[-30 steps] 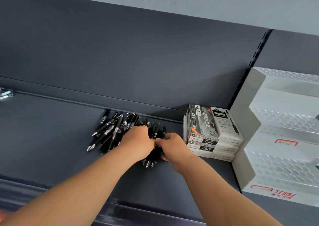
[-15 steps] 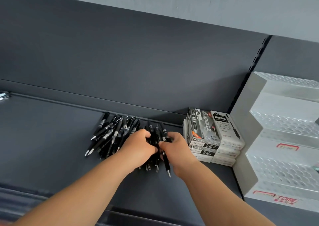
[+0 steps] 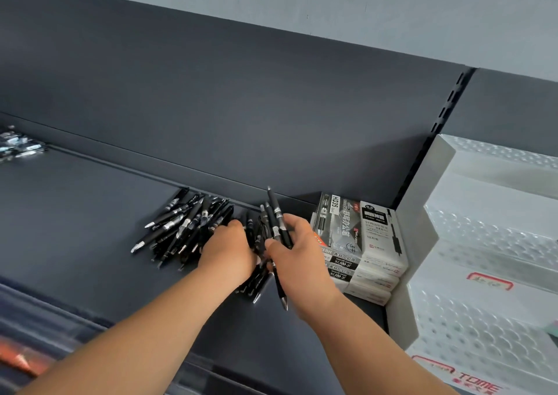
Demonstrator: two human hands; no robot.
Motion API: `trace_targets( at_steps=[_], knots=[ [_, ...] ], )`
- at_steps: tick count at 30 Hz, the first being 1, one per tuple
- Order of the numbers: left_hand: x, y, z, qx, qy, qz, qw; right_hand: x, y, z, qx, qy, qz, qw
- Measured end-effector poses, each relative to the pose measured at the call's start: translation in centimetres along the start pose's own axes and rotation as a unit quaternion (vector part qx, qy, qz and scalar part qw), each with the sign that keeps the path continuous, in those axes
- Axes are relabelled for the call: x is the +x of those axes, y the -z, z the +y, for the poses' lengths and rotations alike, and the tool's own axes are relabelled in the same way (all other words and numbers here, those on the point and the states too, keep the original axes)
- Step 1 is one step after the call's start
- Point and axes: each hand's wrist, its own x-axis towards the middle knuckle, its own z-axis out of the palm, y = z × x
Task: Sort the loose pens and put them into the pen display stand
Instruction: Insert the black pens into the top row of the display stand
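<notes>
A pile of loose black pens (image 3: 181, 225) lies on the dark shelf (image 3: 75, 219). My right hand (image 3: 297, 261) grips a few black pens (image 3: 276, 213) lifted upright, their tips pointing down toward me. My left hand (image 3: 229, 249) rests on the right part of the pile, its fingers curled down among the pens and hidden from view. The white stepped pen display stand (image 3: 483, 243) stands at the right, and its perforated tiers hold no pens that I can see.
A stack of grey and white pen boxes (image 3: 359, 243) sits between my right hand and the stand. More pens (image 3: 18, 145) lie at the far left of the shelf. The dark back panel (image 3: 241, 107) rises behind.
My right hand has lifted a few pens out of the pile and tilted them upright. My left hand stays on the pile. The view has shifted slightly.
</notes>
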Motion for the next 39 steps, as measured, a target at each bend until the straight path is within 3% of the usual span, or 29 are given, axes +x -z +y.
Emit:
trace_targets(
  at_steps=[5,9,11,14,17,21,27,32,39],
  knots=[
    [0.0,-0.1,0.5,0.004,0.042,0.013,0.999,-0.7,1.8,-1.7,0.013,0.010,-0.040,0.999],
    [0.3,0.7,0.3,-0.153,0.077,-0.006,0.985,-0.7,2.8,-2.4,0.024,0.002,-0.052,0.998],
    [-0.6,1.5,0.8,-0.309,0.075,-0.027,0.948,-0.7,3.3,-2.9,0.026,0.011,-0.058,0.998],
    [-2.4,2.7,2.4,-0.537,0.041,-0.106,0.836,-0.7,3.9,-3.9,0.042,0.024,-0.053,0.997],
    [-4.0,3.1,4.0,-0.624,-0.024,-0.155,0.766,-0.6,4.5,-5.0,0.076,0.045,-0.046,0.995],
    [-5.1,3.4,5.8,-0.667,-0.081,-0.174,0.720,-0.7,5.9,-6.2,0.090,0.087,-0.031,0.992],
    [-6.2,4.1,9.0,-0.674,-0.110,-0.209,0.700,-1.4,8.4,-7.4,0.023,0.135,-0.036,0.990],
    [-6.6,3.1,12.0,-0.675,-0.085,-0.175,0.712,-2.0,9.1,-7.3,-0.032,0.156,0.012,0.987],
    [-7.6,2.8,14.8,-0.709,-0.049,-0.154,0.686,-2.7,11.0,-7.5,0.069,0.107,0.036,0.991]
  ],
)
